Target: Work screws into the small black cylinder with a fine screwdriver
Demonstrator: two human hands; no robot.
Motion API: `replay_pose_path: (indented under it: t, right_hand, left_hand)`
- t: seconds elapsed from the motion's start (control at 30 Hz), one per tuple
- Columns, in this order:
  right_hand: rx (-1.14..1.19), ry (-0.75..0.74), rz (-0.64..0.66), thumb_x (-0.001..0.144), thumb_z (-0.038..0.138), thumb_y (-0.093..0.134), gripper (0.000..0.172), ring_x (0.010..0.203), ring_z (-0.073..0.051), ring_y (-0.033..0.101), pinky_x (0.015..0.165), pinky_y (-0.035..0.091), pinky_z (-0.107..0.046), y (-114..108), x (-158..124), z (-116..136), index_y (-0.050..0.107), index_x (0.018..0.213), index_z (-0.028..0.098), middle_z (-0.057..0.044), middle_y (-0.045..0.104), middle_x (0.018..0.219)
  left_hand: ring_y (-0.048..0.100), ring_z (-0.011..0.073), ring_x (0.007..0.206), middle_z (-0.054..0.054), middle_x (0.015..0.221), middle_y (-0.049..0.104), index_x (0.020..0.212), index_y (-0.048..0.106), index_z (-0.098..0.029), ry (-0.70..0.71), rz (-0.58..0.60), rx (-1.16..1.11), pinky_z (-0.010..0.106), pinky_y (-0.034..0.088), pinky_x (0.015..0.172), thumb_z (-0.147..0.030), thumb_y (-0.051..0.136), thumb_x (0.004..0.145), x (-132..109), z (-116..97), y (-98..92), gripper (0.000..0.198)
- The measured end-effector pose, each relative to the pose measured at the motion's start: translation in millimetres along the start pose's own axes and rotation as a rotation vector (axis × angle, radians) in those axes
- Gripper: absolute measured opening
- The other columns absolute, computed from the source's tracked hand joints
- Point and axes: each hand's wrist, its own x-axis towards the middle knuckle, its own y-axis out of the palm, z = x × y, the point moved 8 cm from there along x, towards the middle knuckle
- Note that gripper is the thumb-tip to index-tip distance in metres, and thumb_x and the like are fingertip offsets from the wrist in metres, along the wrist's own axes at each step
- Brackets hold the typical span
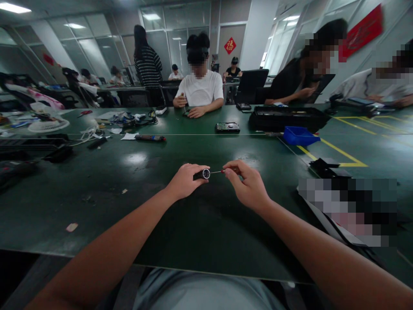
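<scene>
Left hand (186, 181), gripping black cylinder (199, 175); right hand (248, 184), pinching thin-shafted tool (219, 172). Between hands: tip beside cylinder's ringed end. Step, apparently: working that end; next move calls for alignment.

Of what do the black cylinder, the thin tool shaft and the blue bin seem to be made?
Black cylinder: dark plastic or coated metal, unclear which; its shiny rim suggests metal there. Tool shaft: probably bare metal, being thin, straight and silvery. Blue bin: likely smooth plastic, given its even colour.
</scene>
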Motion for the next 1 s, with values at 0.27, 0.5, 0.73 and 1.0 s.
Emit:
replay_pose_path:
  t: [0.27,0.5,0.73,1.0]
  right_hand:
    - [-0.020,0.114,0.016,0.100,0.044,0.043,0.031,0.055,-0.016,0.056,0.056,0.041,-0.030,1.3,0.5,-6.1,0.065,0.091,0.023,0.002,0.057,0.060]
    - [0.019,0.107,0.016,0.097,0.030,0.044,0.023,0.068,-0.018,0.061,0.066,0.045,-0.033,2.1,-1.1,-7.1,0.059,0.114,0.024,-0.001,0.064,0.076]
    - [0.274,0.250,-0.103,0.093,0.036,0.053,0.016,0.075,-0.019,0.063,0.072,0.051,-0.036,1.3,-1.7,-25.5,0.059,0.100,0.023,-0.003,0.066,0.083]
    - [0.748,0.535,-0.148,0.090,0.051,0.054,0.029,0.065,-0.018,0.060,0.078,0.059,-0.043,19.8,0.6,-70.2,0.058,0.084,0.023,-0.002,0.059,0.071]
  left_hand:
    - [0.062,0.0233,0.110,0.004,0.121,0.070,0.125,0.064,-0.026,0.008,-0.001,-0.010,0.044,0.043,0.100,-0.030,0.072,0.086,-0.8,-0.7,0.1,0.040]
    - [0.062,0.0240,0.112,0.004,0.122,0.069,0.127,0.063,-0.027,0.000,-0.005,-0.009,0.045,0.043,0.102,-0.030,0.071,0.087,-0.5,2.5,0.7,0.042]
    - [0.061,0.0237,0.113,0.004,0.122,0.069,0.127,0.062,-0.026,0.016,-0.013,-0.012,0.045,0.042,0.103,-0.032,0.070,0.088,-0.7,-0.9,-0.7,0.040]
    - [0.057,0.0239,0.123,0.005,0.129,0.066,0.129,0.061,-0.029,0.046,-0.050,0.024,0.054,0.029,0.114,-0.030,0.067,0.091,1.1,-8.7,-12.1,0.038]
